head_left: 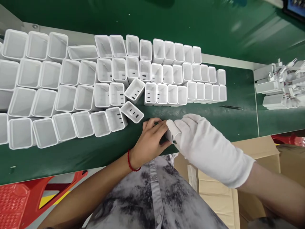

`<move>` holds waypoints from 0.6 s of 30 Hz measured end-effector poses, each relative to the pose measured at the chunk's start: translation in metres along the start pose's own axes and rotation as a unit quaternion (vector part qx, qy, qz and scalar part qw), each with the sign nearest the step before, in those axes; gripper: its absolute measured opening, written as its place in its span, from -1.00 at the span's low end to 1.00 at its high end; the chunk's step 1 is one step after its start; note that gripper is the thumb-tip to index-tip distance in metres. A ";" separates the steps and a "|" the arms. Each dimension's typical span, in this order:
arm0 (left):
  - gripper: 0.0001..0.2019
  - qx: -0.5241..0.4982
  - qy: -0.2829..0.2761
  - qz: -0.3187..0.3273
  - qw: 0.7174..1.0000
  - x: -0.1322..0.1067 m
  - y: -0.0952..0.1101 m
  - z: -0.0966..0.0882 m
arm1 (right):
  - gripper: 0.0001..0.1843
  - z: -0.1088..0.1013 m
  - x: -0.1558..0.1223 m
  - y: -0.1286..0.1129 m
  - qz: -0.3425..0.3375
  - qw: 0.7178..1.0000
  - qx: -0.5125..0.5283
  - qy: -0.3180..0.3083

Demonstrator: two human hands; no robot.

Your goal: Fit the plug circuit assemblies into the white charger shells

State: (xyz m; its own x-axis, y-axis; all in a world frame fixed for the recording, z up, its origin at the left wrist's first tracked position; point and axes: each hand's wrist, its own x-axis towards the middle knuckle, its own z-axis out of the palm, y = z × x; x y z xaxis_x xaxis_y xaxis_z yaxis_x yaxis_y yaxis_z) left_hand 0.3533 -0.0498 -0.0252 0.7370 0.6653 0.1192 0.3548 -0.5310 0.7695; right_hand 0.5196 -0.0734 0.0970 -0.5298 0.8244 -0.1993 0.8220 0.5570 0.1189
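My bare left hand (151,140), with a red cord on the wrist, and my white-gloved right hand (200,143) meet at the near edge of the green table (238,121). Together they grip one small white charger shell (168,136), mostly hidden between the fingers. Both hands have their fingers curled around it. Just beyond them lie several rows of open white charger shells (109,92), standing side by side with their hollow ends up; two shells (132,112) near my left hand sit tilted out of line.
A heap of white plug parts (281,84) lies at the far right. Thin tweezers (231,107) rest on the table right of the rows. An open cardboard box (257,149) stands below my right arm. A red plastic crate (21,200) sits at lower left.
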 end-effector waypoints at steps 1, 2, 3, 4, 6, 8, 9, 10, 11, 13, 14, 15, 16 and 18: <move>-0.55 -0.001 -0.001 0.000 1.000 0.000 0.000 0.000 | -0.78 0.002 -0.005 0.002 0.004 0.999 0.040 0.010; -0.55 -0.001 -0.003 0.000 1.000 0.000 0.001 -0.001 | -0.68 0.005 -0.012 0.003 0.017 0.995 0.089 0.036; -0.54 -0.001 -0.005 0.000 1.000 0.000 0.001 -0.001 | -0.54 0.011 -0.021 0.004 0.049 0.985 0.146 0.080; -0.53 -0.001 -0.006 -0.001 1.000 0.000 0.002 -0.002 | -0.44 0.018 -0.031 0.002 0.103 0.963 0.210 0.131; -0.54 -0.003 -0.008 -0.003 1.000 0.001 0.003 -0.002 | -0.37 0.039 -0.048 -0.006 0.258 0.874 0.352 0.214; -0.58 -0.003 -0.006 -0.007 1.000 0.002 0.004 -0.003 | -0.40 0.062 -0.057 -0.022 0.364 0.755 0.508 0.200; -0.59 -0.001 -0.005 -0.008 1.000 0.002 0.005 -0.003 | -0.45 0.072 -0.056 -0.031 0.373 0.712 0.564 0.187; -0.59 0.002 -0.005 -0.009 1.000 0.003 0.005 -0.003 | -0.50 0.081 -0.053 -0.039 0.371 0.686 0.600 0.177; -0.59 0.006 -0.006 -0.009 1.000 0.003 0.005 -0.002 | -0.54 0.087 -0.048 -0.047 0.364 0.675 0.617 0.178; -0.58 0.012 -0.009 -0.008 1.000 0.003 0.005 -0.002 | -0.57 0.093 -0.037 -0.057 0.366 0.669 0.617 0.193; -0.57 0.013 -0.009 -0.008 1.000 0.003 0.005 -0.001 | -0.56 0.093 -0.032 -0.060 0.375 0.663 0.615 0.204; -0.57 0.015 -0.007 -0.009 1.000 0.003 0.005 -0.001 | -0.56 0.093 -0.028 -0.062 0.384 0.653 0.617 0.214; -0.58 0.015 -0.005 -0.010 1.000 0.003 0.005 -0.001 | -0.55 0.093 -0.025 -0.063 0.391 0.637 0.627 0.221; -0.59 0.015 -0.005 -0.013 1.000 0.002 0.005 0.000 | -0.57 0.095 -0.023 -0.064 0.399 0.602 0.650 0.235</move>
State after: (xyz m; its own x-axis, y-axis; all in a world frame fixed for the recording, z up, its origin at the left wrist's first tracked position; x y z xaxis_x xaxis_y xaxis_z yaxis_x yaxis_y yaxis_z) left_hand 0.3566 -0.0507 -0.0208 0.7333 0.6735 0.0931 0.3911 -0.5298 0.7526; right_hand 0.4989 -0.1373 0.0018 0.3932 0.8849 -0.2499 0.1608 -0.3338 -0.9288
